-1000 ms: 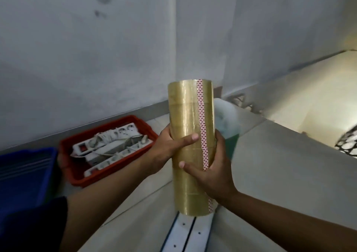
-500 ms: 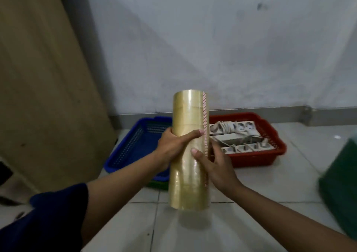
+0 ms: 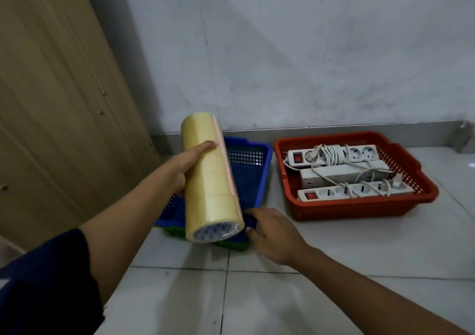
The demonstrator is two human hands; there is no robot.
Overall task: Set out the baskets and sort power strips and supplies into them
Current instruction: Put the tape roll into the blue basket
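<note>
Left hand (image 3: pixel 183 166) grips the tape-roll stack (image 3: pixel 209 178) over the blue basket (image 3: pixel 253 170) — right hand (image 3: pixel 273 228), fingers loosely spread, touches that basket's near corner.

To your left: one basket (image 3: pixel 253 178) nested on another (image 3: pixel 231 245). To your right: a third basket (image 3: pixel 411 206), three power strips (image 3: pixel 357 172) in it. Wall (image 3: pixel 308 52) behind.

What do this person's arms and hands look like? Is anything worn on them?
The left arm has a dark navy sleeve that ends near the elbow, leaving the forearm bare. The left hand and right hand are bare, with no gloves, rings or watch in view. No sleeve shows on the right forearm. Fingernails are short.
</note>
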